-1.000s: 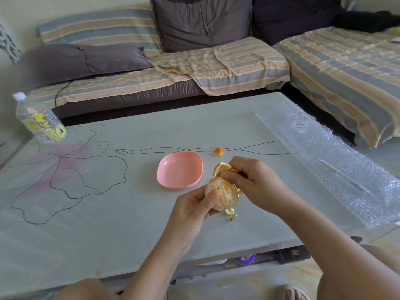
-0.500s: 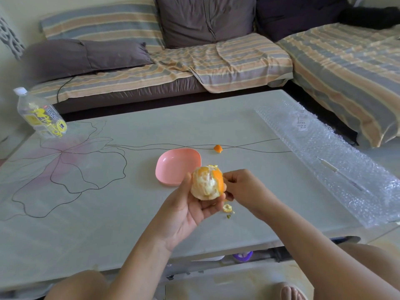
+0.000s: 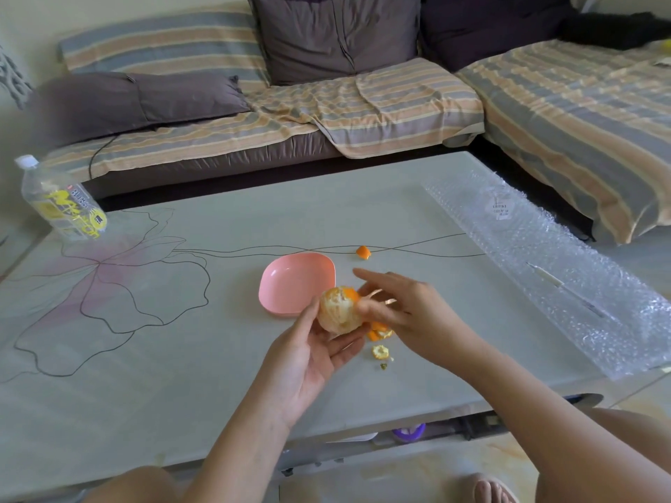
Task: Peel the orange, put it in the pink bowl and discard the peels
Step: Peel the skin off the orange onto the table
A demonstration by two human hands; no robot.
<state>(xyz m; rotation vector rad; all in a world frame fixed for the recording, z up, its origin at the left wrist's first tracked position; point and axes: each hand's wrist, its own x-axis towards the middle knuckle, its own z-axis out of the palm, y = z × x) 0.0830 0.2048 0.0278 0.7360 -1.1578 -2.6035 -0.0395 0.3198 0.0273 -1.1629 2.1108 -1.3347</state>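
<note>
My left hand [image 3: 308, 353] cups a mostly peeled orange [image 3: 337, 310] just above the table, in front of the pink bowl [image 3: 290, 274]. A patch of orange skin still clings to the fruit's upper right. My right hand [image 3: 406, 314] is beside the fruit on its right, fingers spread and blurred, their tips touching the fruit's edge. Whether they pinch a peel strip I cannot tell. Loose peel pieces [image 3: 379, 334] lie on the table under the hands, with a round bit [image 3: 380, 352] nearer me. One small piece [image 3: 363, 251] lies behind the bowl. The bowl is empty.
A plastic bottle with a yellow label [image 3: 61, 201] stands at the table's far left corner. A long sheet of bubble wrap [image 3: 544, 270] covers the right side of the table. A striped sofa [image 3: 326, 114] runs behind and to the right.
My right hand has let go of the pulled peel and opened its fingers. More peel pieces now lie on the table below the orange. My left hand keeps the fruit.
</note>
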